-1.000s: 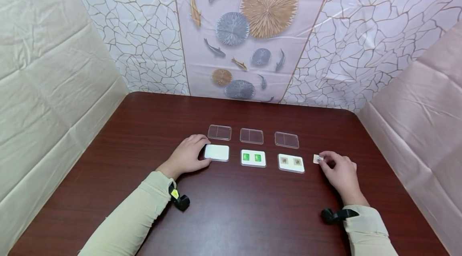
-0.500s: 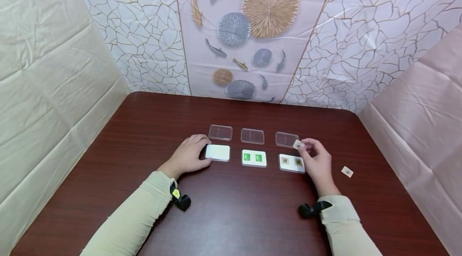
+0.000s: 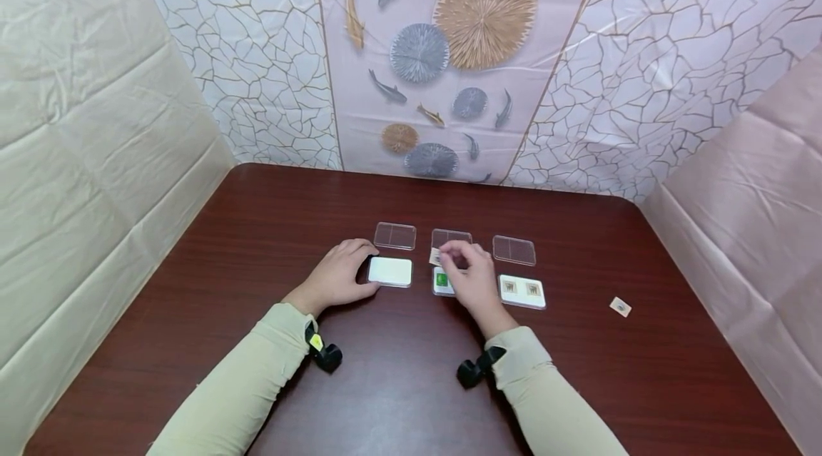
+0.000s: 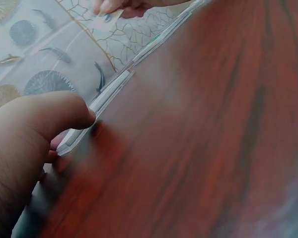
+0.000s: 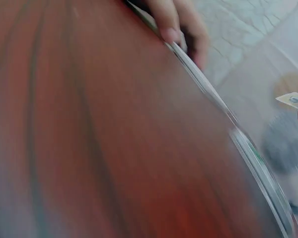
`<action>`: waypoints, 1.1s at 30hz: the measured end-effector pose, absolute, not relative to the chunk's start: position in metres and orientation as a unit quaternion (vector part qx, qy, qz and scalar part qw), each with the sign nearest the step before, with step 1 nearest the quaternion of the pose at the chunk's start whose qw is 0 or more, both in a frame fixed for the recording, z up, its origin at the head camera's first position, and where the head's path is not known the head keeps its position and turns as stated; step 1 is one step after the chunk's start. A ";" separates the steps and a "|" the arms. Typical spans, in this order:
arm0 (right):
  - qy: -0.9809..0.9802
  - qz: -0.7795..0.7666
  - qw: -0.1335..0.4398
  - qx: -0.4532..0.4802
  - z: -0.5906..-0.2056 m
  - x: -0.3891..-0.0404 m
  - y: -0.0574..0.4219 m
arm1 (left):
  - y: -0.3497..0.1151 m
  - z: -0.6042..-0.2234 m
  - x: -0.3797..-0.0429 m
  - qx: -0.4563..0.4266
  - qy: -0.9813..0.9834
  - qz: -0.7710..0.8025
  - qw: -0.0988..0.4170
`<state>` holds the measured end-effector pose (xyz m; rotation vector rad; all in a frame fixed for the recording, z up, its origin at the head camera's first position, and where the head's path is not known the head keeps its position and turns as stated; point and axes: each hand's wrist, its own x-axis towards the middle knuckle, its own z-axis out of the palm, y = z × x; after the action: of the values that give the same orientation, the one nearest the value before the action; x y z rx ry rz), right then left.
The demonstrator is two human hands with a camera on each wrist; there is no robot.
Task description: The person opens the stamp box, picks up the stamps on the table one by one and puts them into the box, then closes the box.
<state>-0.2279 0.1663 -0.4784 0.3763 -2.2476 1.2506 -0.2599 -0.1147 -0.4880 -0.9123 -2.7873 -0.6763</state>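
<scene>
My left hand (image 3: 337, 279) rests on the table and grips the left edge of a flat clear case with a plain white insert (image 3: 390, 272), thumb at the near side, fingers at the far side. Between thumb and fingertips my right hand (image 3: 477, 285) pinches a small pale stamp (image 3: 435, 257) with a dark printed picture; the right wrist view shows the stamp (image 5: 290, 99) too. This hand hangs over the middle case with green stamps (image 3: 442, 280) and hides its right half. To the right lies a case with two brownish stamps (image 3: 521, 292).
Behind the cases, three clear lids lie in a row: left lid (image 3: 394, 235), middle lid (image 3: 452, 235), partly hidden by the right hand, and right lid (image 3: 514, 250). Another loose stamp (image 3: 620, 307) lies on the dark wood table (image 3: 385, 399) at the right. Patterned cloth (image 3: 481, 120) hangs behind.
My right hand has lifted one stamp from the table's right side and carried it left, past the right case to the middle one. A second stamp became uncovered. My left hand stays at its case.
</scene>
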 end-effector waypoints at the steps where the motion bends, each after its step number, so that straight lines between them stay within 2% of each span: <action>1: -0.837 0.459 0.263 0.142 -0.478 -0.229 0.159 | -0.115 -0.488 -0.261 -0.302 -0.923 -0.229 0.063; 10: -0.861 0.434 0.215 0.157 -0.480 -0.233 0.105 | -0.117 -0.487 -0.263 -0.299 -0.922 -0.241 0.047; 20: -0.907 0.362 0.159 0.143 -0.482 -0.237 0.079 | -0.116 -0.484 -0.261 -0.308 -0.916 -0.250 0.051; 33: -0.937 0.241 0.192 0.162 -0.485 -0.241 0.067 | -0.118 -0.488 -0.264 -0.309 -0.916 -0.251 0.043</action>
<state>-0.2406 0.0669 -0.4855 0.4562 -2.6316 0.6778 -0.2638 -0.1182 -0.4878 -0.9453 -2.8026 -0.7671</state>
